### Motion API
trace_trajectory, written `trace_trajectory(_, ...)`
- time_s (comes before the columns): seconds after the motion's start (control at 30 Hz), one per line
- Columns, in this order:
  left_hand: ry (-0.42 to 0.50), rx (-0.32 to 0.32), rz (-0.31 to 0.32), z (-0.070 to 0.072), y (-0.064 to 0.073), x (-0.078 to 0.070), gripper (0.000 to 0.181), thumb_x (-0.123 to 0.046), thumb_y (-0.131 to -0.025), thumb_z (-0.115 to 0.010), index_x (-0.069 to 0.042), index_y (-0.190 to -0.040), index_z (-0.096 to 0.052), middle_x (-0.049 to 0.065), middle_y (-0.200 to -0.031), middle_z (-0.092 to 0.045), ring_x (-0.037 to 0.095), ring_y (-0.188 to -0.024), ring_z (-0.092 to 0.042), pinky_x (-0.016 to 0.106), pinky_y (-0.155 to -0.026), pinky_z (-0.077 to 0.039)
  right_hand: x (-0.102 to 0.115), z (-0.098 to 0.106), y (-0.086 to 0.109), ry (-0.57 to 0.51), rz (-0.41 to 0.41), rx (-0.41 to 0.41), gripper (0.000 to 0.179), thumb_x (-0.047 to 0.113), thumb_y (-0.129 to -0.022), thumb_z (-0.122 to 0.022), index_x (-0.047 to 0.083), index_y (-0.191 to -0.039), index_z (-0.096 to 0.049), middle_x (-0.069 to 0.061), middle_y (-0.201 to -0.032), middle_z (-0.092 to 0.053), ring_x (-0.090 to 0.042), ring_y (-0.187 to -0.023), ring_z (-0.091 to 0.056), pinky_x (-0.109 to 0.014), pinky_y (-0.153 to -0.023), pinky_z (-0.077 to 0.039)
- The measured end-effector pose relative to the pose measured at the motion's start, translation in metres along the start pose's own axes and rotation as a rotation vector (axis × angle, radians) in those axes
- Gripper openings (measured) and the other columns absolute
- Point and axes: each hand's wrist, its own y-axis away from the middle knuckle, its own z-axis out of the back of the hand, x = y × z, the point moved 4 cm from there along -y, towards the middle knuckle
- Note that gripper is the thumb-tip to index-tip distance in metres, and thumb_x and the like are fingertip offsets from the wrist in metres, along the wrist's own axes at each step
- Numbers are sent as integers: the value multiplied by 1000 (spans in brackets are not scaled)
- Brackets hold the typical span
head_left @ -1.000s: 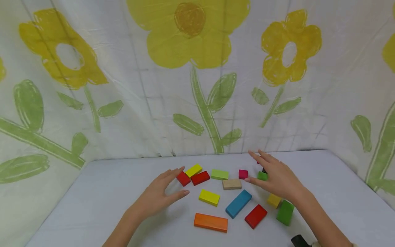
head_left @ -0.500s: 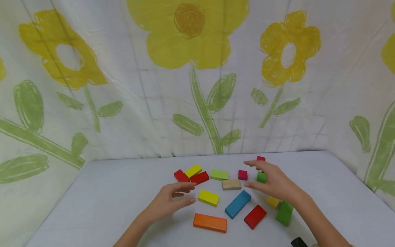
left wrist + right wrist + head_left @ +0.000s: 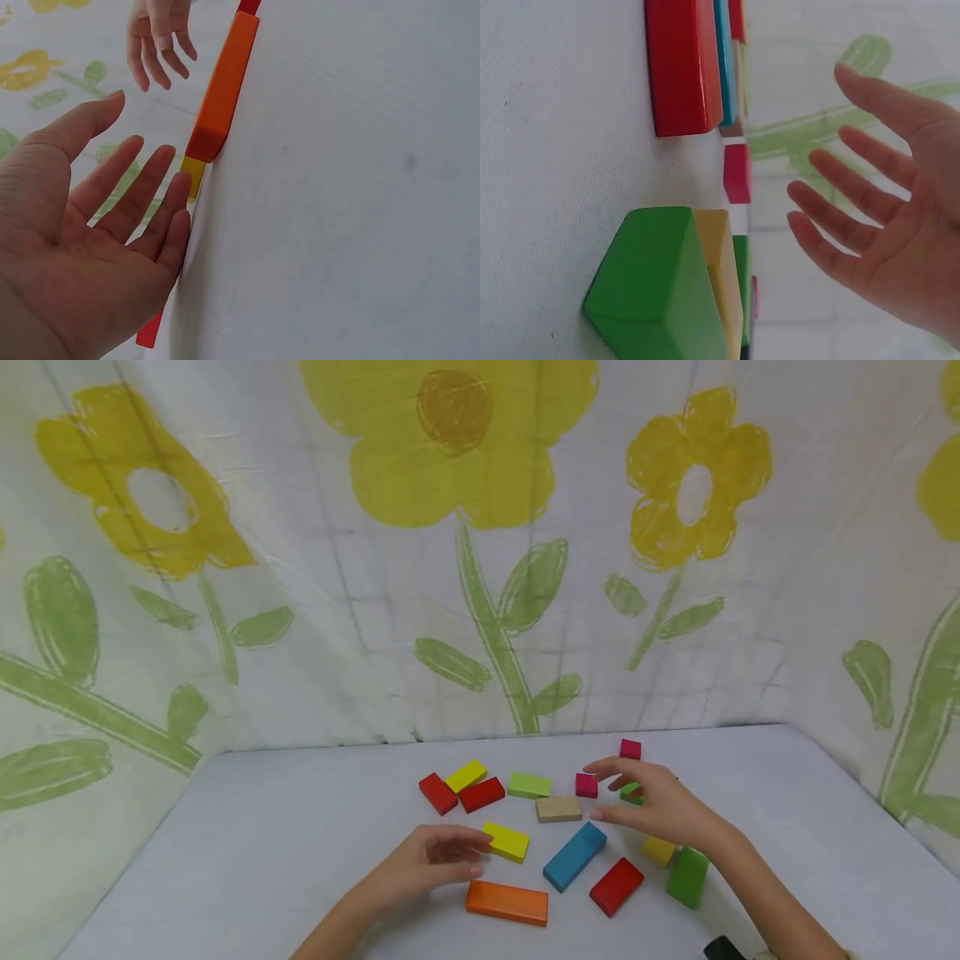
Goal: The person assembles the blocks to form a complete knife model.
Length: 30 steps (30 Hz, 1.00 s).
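Note:
My left hand (image 3: pixel 435 864) hovers at the near left, thumb and fingers apart around nothing. Its fingertips are close to a yellow block (image 3: pixel 510 842) and an orange block (image 3: pixel 507 902); in the left wrist view the fingers are loosely spread beside the orange block (image 3: pixel 225 90). My right hand (image 3: pixel 652 800) is above the blocks at the right, holding nothing. Nearest its fingertips is a small magenta cube (image 3: pixel 587 785), while a green block (image 3: pixel 632 792) is partly hidden behind the hand. The right wrist view has the hand (image 3: pixel 885 202) with fingers apart in the air.
Between the hands lie a blue block (image 3: pixel 574 857), a red block (image 3: pixel 617 887) and a plain wooden block (image 3: pixel 558 808). A green block (image 3: pixel 687 877) and a tan-yellow one (image 3: pixel 659 851) sit by the right forearm. Farther back are red (image 3: pixel 482 794) and light green (image 3: pixel 529 785) blocks.
My left hand has come toward me and to the right, from beside the red blocks to near the orange one. The right hand has lowered slightly. The blocks keep their arrangement.

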Motion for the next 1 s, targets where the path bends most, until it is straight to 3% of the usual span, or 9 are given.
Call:
trace_trajectory(0.27,-27,24,2,-8,-1,5,34,-11,-99,-73,-7,-132,-72,9,-127,-74,22,-114,-64,19,-94,-54,-3,-7,-4,-96,16,77,46,22,-91,-84,3,-129,-66,-15,-123,-70,-27,-109,-67,-26,-84,-58)
trace_trajectory(0.6,-80,30,-39,-15,1,9,32,-13,-94,-80,-12,-126,-76,6,-121,-75,20,-104,-60,20,-89,-50,-9,-25,-5,-216,-19,225,36,14,-89,-85,5,-121,-69,-11,-117,-71,-28,-111,-64,-23,-87,-56)
trace_trajectory(1.0,-201,32,-78,-21,3,10,31,-16,-91,-84,-21,-121,-79,-6,-114,-73,9,-106,-60,22,-93,-47,-12,-35,-4,-225,-52,286,33,9,-86,-87,7,-116,-74,-6,-116,-73,-25,-110,-61,-25,-87,-55)
